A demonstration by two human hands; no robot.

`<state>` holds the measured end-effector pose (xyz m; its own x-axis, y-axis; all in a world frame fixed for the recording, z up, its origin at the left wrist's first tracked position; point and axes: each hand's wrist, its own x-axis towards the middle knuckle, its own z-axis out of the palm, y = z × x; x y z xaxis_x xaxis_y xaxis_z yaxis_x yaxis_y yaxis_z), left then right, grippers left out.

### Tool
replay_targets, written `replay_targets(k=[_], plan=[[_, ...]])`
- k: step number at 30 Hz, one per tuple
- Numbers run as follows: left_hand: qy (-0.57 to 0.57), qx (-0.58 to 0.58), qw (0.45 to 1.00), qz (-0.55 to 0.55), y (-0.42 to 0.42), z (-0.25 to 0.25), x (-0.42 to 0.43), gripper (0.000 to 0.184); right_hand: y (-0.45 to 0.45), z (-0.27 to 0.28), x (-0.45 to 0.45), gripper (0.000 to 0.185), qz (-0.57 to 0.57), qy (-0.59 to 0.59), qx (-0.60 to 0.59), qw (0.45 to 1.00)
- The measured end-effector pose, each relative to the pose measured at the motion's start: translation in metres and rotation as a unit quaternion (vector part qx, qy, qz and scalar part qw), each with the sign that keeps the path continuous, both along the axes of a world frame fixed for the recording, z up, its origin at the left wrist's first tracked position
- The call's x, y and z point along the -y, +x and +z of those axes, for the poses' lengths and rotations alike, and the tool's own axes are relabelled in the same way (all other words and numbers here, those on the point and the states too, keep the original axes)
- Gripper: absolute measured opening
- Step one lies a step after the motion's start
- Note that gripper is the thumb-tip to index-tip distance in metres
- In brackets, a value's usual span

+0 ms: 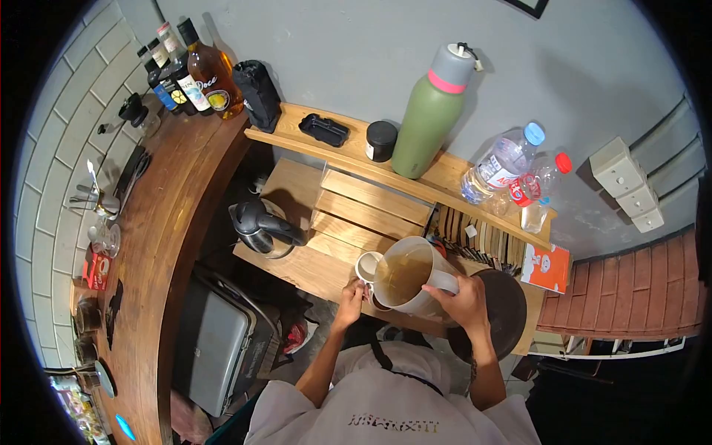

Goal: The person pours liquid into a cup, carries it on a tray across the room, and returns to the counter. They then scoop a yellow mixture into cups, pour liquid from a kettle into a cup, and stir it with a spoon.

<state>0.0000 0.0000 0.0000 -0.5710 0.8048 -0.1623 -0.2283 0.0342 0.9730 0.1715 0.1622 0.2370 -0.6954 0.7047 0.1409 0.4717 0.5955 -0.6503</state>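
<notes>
A large translucent pitcher (404, 276) holds brown liquid and is tilted toward a white cup (368, 265). My right hand (461, 300) grips the pitcher's handle on its right side. At the cup's lower left, my left hand (352, 298) has its fingers closed on the cup's handle. The pitcher's rim is close beside the cup's rim, and whether liquid passes between them is too small to tell. Both are over the front edge of the light wooden table (285, 273).
A black kettle (263, 226) stands left on the table. Behind, a shelf (297, 141) bears a green bottle (430, 119) and plastic bottles (493, 174). A round dark stool (504, 311) is at the right, a curved wooden counter (159, 245) at the left.
</notes>
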Motion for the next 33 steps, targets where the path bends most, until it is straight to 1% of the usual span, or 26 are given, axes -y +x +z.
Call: replay_targets(k=[2, 3, 6, 9, 11, 14, 17, 21, 24, 29, 33], plan=[[0.018, -0.035, 0.999, 0.004, 0.011, -0.005, -0.002, 0.042, 0.003, 0.006, 0.001, 0.051, -0.007, 0.027, 0.072, 0.997], [0.009, -0.049, 0.999, 0.004, -0.014, -0.007, 0.008, 0.042, -0.018, -0.003, 0.008, 0.051, -0.006, 0.018, 0.058, 0.998], [0.016, -0.032, 0.999, -0.001, -0.004, -0.011, 0.007, 0.044, -0.019, 0.000, 0.008, 0.053, 0.007, 0.025, 0.063, 0.998], [0.002, -0.044, 0.999, -0.008, -0.005, -0.017, 0.008, 0.045, -0.025, 0.004, 0.010, 0.055, -0.001, 0.026, 0.064, 0.998], [-0.003, -0.045, 0.999, -0.012, -0.005, -0.019, 0.009, 0.044, -0.027, 0.005, 0.009, 0.057, 0.006, 0.019, 0.107, 0.994], [-0.016, -0.035, 0.999, -0.010, -0.004, -0.006, 0.009, 0.045, -0.029, 0.005, 0.009, 0.056, 0.004, 0.017, 0.129, 0.991], [-0.009, -0.034, 0.999, -0.007, -0.004, -0.009, 0.008, 0.045, -0.032, 0.009, 0.009, 0.056, 0.000, 0.018, 0.145, 0.989], [-0.008, -0.026, 1.000, -0.013, -0.005, -0.013, 0.007, 0.045, -0.031, 0.004, 0.005, 0.056, 0.015, 0.034, 0.151, 0.988], [-0.008, -0.043, 0.999, -0.019, -0.005, -0.015, 0.005, 0.044, -0.033, 0.007, 0.004, 0.056, 0.018, 0.035, 0.155, 0.987], [-0.007, -0.035, 0.999, -0.038, -0.004, -0.017, 0.004, 0.043, -0.035, 0.012, 0.001, 0.054, 0.022, 0.024, 0.173, 0.984], [-0.005, -0.026, 0.999, -0.032, -0.001, -0.018, 0.002, 0.045, -0.034, 0.014, 0.000, 0.054, 0.015, 0.017, 0.161, 0.987]])
